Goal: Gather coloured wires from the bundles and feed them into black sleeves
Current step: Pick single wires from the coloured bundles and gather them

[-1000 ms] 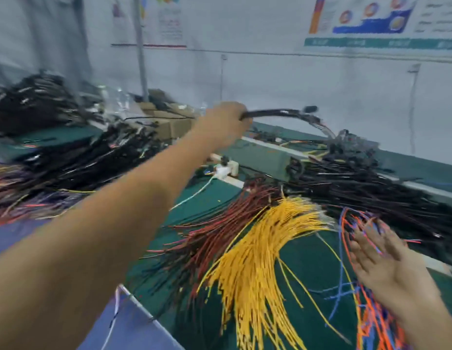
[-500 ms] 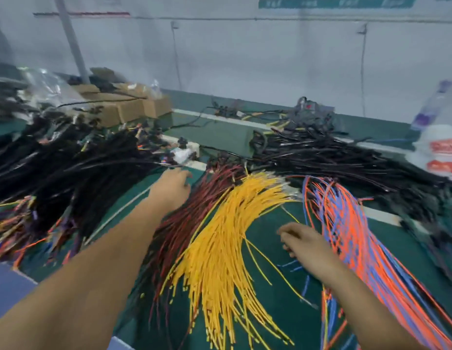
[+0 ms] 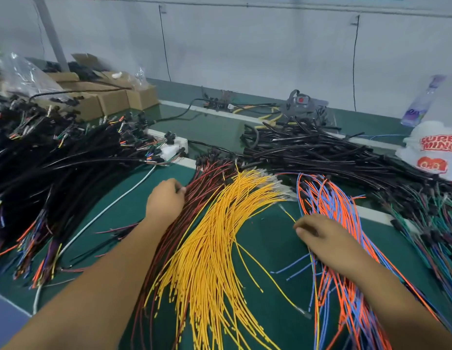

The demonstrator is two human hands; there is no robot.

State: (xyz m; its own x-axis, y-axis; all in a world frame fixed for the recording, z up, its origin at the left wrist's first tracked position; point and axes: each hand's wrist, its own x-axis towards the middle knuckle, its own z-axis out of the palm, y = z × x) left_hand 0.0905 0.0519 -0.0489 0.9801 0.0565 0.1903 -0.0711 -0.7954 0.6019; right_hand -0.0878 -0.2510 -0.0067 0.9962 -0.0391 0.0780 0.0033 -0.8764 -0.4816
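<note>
While both arms reach over the green bench point(image 3: 265, 238), the head view, the only one, shows the gathering step under way. The left hand point(image 3: 165, 198) lies at the edge of the red wires point(image 3: 207, 178), fingers curled and seemingly pinching a strand, though the grip itself is hidden. The right hand point(image 3: 323, 238) rests by the orange and blue wires point(image 3: 331, 198), its fingers bent as if closing on a loose yellow wire point(image 3: 289, 214); whether it has hold of it cannot be told. Between them fans the yellow bundle point(image 3: 220, 236). Black sleeves point(image 3: 308, 152) are heaped beyond, well apart from either hand, and finished harnesses point(image 3: 55, 157) sit far left.

Nothing is fed yet, I judge. Next calls for drawing single strands free of the tangle, aligning their tips, then fetching a sleeve.
</note>
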